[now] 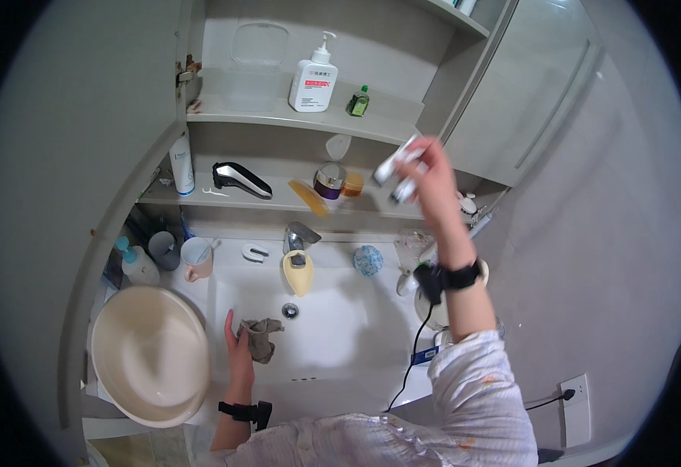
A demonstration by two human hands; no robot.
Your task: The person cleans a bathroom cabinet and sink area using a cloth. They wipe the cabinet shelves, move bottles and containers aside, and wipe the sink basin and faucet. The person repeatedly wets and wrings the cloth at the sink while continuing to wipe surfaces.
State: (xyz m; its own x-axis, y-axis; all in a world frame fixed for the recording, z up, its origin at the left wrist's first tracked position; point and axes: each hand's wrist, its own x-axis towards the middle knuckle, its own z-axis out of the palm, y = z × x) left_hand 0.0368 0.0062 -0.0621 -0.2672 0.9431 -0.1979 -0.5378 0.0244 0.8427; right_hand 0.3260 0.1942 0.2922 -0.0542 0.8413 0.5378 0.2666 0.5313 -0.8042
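Observation:
My right hand (pixel 431 169) is raised at the right end of the lower cabinet shelf (pixel 200 201), blurred. It grips two small white tubes or bottles (pixel 396 160) with dark ends. Low over the white sink basin (pixel 340 338), my left hand (pixel 240 341) holds a crumpled grey-brown cloth (pixel 261 338). Along the lower shelf lie a black and silver hair clipper (pixel 241 178), a yellow comb (pixel 309 197), a purple jar with a silver lid (pixel 330 180) and an orange jar (pixel 352 184). A white spray can (pixel 182 166) stands at its left end.
The upper shelf bears a white pump bottle (pixel 314 79), a small green bottle (pixel 358 102) and a clear plastic box (pixel 252 76). An open cabinet door (pixel 83 117) fills the left. A faucet (pixel 298 236), a beige washbasin (pixel 150 356), a pink mug (pixel 197 257) and a blue bath puff (pixel 368 260) surround the sink.

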